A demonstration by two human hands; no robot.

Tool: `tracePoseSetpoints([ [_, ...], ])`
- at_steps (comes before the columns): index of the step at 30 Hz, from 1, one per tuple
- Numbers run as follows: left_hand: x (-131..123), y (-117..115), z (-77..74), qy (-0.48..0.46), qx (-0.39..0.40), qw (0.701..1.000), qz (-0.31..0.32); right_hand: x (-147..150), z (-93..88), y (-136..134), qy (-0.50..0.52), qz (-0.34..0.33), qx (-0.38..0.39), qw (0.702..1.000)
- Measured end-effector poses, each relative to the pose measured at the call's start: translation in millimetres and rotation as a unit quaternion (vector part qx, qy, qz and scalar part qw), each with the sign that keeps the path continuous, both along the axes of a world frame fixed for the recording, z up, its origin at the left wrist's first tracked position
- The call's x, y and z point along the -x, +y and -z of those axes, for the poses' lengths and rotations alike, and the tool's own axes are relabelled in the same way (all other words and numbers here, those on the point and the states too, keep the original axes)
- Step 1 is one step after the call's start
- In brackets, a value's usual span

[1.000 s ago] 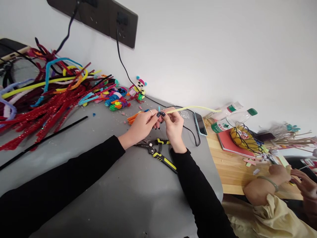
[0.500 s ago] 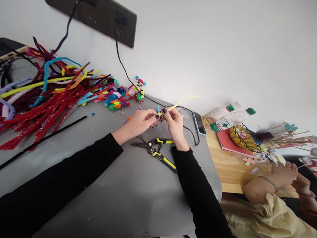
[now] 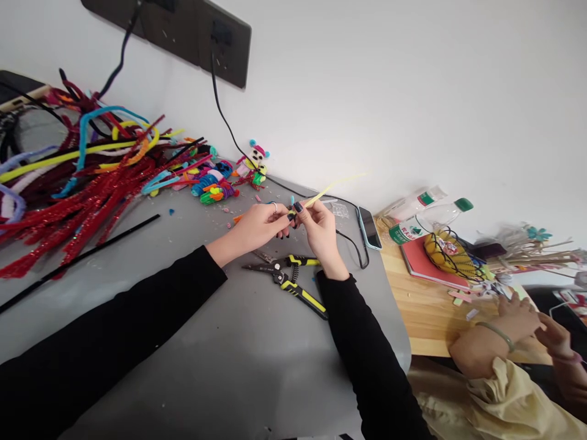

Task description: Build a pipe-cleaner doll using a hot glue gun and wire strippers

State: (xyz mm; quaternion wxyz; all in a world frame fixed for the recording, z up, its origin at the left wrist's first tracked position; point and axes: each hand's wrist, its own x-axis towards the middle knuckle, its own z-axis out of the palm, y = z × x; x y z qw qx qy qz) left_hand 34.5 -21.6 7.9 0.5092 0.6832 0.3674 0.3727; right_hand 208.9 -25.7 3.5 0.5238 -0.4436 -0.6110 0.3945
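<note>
My left hand (image 3: 263, 223) and my right hand (image 3: 321, 229) meet over the grey table (image 3: 220, 354), fingertips pinched together. Between my right thumb and fingers runs a yellow pipe cleaner (image 3: 318, 197), its loose end pointing up to the right. Closed at the near end of that pipe cleaner, my left fingers hide most of what they grip. A small light-blue tip (image 3: 292, 200) sticks up between the hands. Just below them lie pliers (image 3: 279, 275) with black and yellow handles, spread apart.
Left: a heap of coloured pipe cleaners (image 3: 105, 177) and a black one (image 3: 87, 260). Behind my hands stand small pipe-cleaner figures (image 3: 252, 157). Right: a phone (image 3: 369, 228), a bottle (image 3: 413, 229), a red notebook (image 3: 428, 269), a yellow basket (image 3: 452, 253). A co-worker's hands (image 3: 518, 318) are at the far right.
My right hand has shifted slightly left, closer to my left fingertips, and the yellow pipe cleaner has moved with it. The co-worker's hands have moved slightly left.
</note>
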Motion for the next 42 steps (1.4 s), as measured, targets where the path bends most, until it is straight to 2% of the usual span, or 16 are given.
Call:
tracePoseSetpoints([
  [6, 1, -2, -1.7, -0.015, -0.025, 0.999, -0.015, 5, -4.0, -5, -0.028, 0.025, -0.027, 0.999],
  [15, 2, -3, 1.0, 0.012, -0.065, 0.997, -0.050, 7, -5.6, -12, -0.074, 0.057, -0.056, 0.994],
  [18, 1, -3, 1.7, 0.022, -0.078, 0.994, -0.079, 8, -5.9, -14, -0.112, 0.060, -0.115, 0.985],
  [20, 1, -4, 0.4, 0.020, -0.078, 0.992, -0.099, 8, -6.5, -16, -0.163, 0.060, -0.183, 0.968],
  [23, 0, -5, -2.8, -0.010, -0.051, 0.991, -0.120, 9, -6.9, -20, -0.236, 0.064, -0.259, 0.934],
  [29, -4, -4, -4.7, -0.129, 0.047, 0.984, -0.110, 11, -4.0, -23, -0.301, 0.083, -0.292, 0.904],
  [35, -5, -3, -2.5, -0.180, 0.083, 0.974, -0.107, 12, -2.2, -20, -0.317, 0.089, -0.270, 0.905],
  [42, 1, 2, -4.6, -0.188, 0.143, 0.970, -0.065, 4, -6.1, -13, -0.237, 0.102, -0.259, 0.931],
])
